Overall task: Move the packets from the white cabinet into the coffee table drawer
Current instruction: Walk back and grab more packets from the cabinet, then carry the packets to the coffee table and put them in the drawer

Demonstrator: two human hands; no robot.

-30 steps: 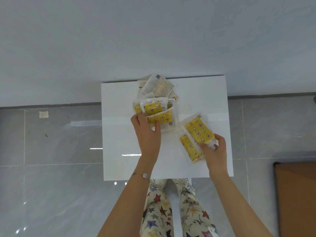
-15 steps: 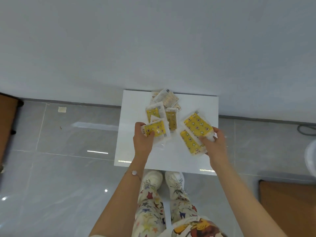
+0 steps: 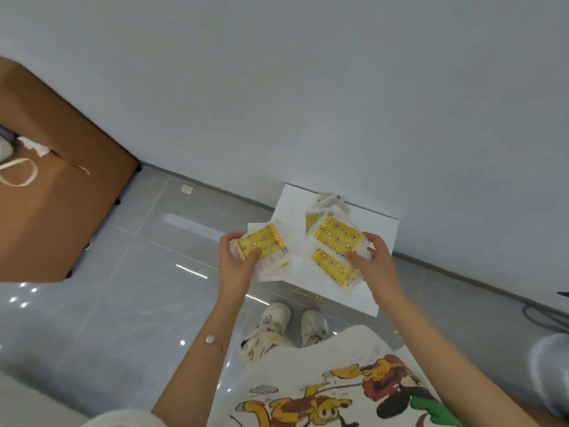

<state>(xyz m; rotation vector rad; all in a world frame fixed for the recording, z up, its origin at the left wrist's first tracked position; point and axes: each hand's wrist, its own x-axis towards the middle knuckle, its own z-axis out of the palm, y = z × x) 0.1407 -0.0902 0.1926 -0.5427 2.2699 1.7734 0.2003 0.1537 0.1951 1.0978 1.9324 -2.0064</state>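
Now: both hands loaded with packets

Left hand [image 3: 237, 261] grips a yellow packet stack [image 3: 263, 245]. At three o'clock, right hand [image 3: 374, 265] pinches two fanned packets [image 3: 337, 240]. Spare packets [image 3: 331, 201] lie at twelve on the white cabinet [image 3: 380, 229]. The loosely fanned, slick wrappers could slip out on the way to the brown table [image 3: 46, 204] at nine.

Yellow star-print packets [image 3: 337, 240] over white cabinet [image 3: 294, 204]

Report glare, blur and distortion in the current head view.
Head view, glare: bright streaks and spots on the glossy floor. Head view, blur: print on the yellow packets is soft, as are the left hand and right hand holding them. Head view, distortion: the brown table edge looks bowed.
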